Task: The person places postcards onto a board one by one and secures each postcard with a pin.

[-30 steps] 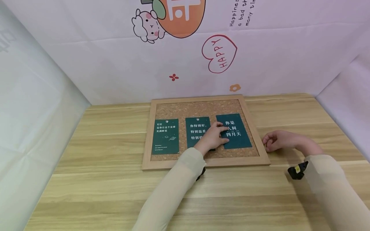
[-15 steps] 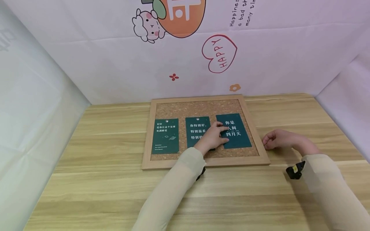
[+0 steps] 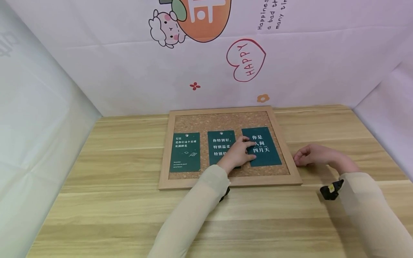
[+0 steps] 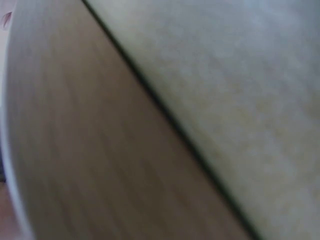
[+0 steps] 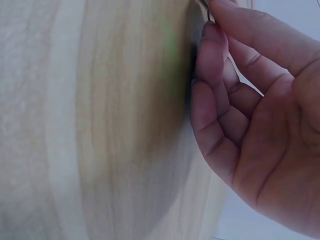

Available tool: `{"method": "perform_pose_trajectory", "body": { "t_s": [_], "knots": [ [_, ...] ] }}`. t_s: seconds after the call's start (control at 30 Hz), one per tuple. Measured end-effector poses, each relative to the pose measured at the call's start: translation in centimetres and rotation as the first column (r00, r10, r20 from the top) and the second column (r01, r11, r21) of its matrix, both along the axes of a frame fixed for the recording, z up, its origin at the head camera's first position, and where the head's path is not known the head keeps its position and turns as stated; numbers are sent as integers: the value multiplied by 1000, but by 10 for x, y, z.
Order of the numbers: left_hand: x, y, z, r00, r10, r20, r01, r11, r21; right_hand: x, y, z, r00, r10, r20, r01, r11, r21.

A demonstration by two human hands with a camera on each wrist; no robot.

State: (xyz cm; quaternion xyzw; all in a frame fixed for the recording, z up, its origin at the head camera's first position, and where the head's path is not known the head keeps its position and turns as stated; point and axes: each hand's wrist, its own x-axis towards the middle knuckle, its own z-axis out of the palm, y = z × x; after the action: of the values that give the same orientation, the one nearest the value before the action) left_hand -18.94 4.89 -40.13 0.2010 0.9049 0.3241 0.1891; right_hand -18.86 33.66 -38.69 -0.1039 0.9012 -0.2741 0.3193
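A cork board [image 3: 209, 120] in a pale wooden frame lies on the table. My left hand [image 3: 238, 152] reaches over it, spread fingers resting on the left side of the right-hand green card [image 3: 269, 154]. Under the left wrist is the partly hidden middle green card [image 3: 221, 138]; the left green card [image 3: 184, 159] is in full view. Both bear a round silver pin near the top. Just right of the frame, my right hand [image 3: 313, 156] is low over the table. Its thumb and index finger pinch a thin metal pin [image 5: 208, 11] in the right wrist view.
The wooden table [image 3: 106, 200] extends around the board. A white printed cloth [image 3: 145, 79] hangs behind it, with more white cloth at both sides. In the left wrist view, a blurred strip of wood [image 4: 90, 140] fills the left part.
Both hands stay almost where they were. The right hand has dipped very slightly beside the frame, and the whole view has shifted a little.
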Motion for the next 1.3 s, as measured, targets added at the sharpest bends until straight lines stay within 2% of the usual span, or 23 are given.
{"method": "perform_pose_trajectory", "body": {
  "t_s": [0.33,0.77,1.13,1.3],
  "knots": [
    [0,1,0,1000,0,0,0,1000,-8,-3,1,3,997,-40,-67,42,999,23],
    [0,0,-1,1000,3,2,-3,1000,-3,-3,6,4,994,-104,-47,104,995,-6],
    [0,1,1,1000,4,13,-4,1000,6,-3,12,-1,986,-167,-9,165,980,-114],
    [0,1,0,1000,8,11,-8,1000,2,-3,12,0,981,-191,-23,187,976,-115]
  ]
}}
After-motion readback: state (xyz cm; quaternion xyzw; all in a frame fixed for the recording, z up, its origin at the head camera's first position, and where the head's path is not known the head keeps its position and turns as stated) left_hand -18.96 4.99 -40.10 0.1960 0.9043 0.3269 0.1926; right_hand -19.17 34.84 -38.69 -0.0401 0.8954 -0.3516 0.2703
